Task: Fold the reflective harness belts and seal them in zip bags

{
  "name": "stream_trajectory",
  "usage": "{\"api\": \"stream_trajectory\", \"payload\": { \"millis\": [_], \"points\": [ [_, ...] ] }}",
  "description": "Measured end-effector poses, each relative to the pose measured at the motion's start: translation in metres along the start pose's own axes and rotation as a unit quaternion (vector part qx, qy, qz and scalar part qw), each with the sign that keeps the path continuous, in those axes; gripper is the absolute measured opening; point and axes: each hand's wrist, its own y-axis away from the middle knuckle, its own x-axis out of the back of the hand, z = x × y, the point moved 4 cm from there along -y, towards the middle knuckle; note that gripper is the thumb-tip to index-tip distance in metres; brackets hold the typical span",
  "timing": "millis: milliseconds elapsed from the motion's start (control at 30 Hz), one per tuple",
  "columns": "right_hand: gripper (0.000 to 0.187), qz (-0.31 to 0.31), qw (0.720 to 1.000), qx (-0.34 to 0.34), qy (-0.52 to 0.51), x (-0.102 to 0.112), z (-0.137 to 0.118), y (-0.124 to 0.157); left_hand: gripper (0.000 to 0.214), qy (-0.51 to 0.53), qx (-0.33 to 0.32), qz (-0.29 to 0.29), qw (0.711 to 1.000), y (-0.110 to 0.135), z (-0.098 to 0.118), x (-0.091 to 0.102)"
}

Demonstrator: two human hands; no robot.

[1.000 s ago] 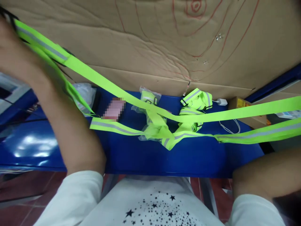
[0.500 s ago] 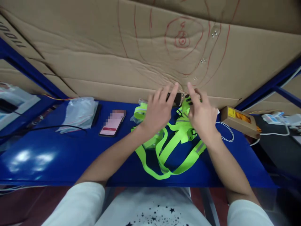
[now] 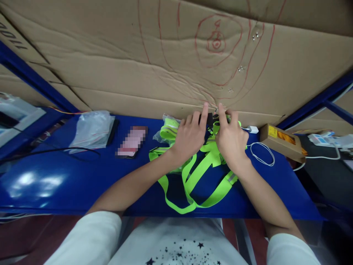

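Note:
A neon-green reflective strap vest [image 3: 199, 176] lies bunched on the blue table [image 3: 82, 176], its loops trailing toward the front edge. My left hand [image 3: 190, 135] and my right hand [image 3: 231, 138] meet at the far end of the straps. Both pinch a black buckle part [image 3: 210, 118] between thumb and forefinger, close against the cardboard sheet [image 3: 176, 55]. More folded green straps in a clear bag [image 3: 167, 130] lie just left of my left hand.
A phone [image 3: 131, 141] lies left of the straps, and beyond it a clear plastic bag [image 3: 92, 129] over a dark object. A white charger with cable [image 3: 257, 147] and a small cardboard box [image 3: 281, 141] sit at the right. Blue shelf posts frame both sides.
One second ago my arms held the straps stretched wide apart. They have since come together over the table, the straps now lie in loops, and both hands have closed on the buckle.

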Motion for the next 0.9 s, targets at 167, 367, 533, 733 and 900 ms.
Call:
{"api": "stream_trajectory", "payload": {
  "millis": [167, 367, 533, 733, 900],
  "points": [
    [0.069, -0.016, 1.0, 0.001, 0.016, -0.001, -0.002, 0.0, 0.063, -0.019, -0.019, -0.009, 1.0, -0.001, 0.001, -0.003],
    [0.069, -0.014, 1.0, 0.001, 0.013, -0.001, 0.004, -0.005, 0.069, 0.055, -0.044, -0.016, 0.997, -0.002, 0.0, -0.007],
    [0.068, -0.001, 1.0, 0.021, 0.005, -0.006, -0.003, 0.0, 0.065, 0.023, -0.046, -0.013, 0.999, 0.0, 0.003, -0.01],
    [0.075, -0.016, 0.991, 0.094, -0.094, -0.008, -0.017, 0.006, 0.06, 0.028, -0.046, -0.004, 0.999, -0.002, -0.002, -0.011],
    [0.102, -0.024, 0.924, 0.163, -0.344, 0.009, 0.018, -0.012, 0.072, 0.098, -0.044, 0.007, 0.994, -0.012, -0.021, 0.012]
  ]
}}
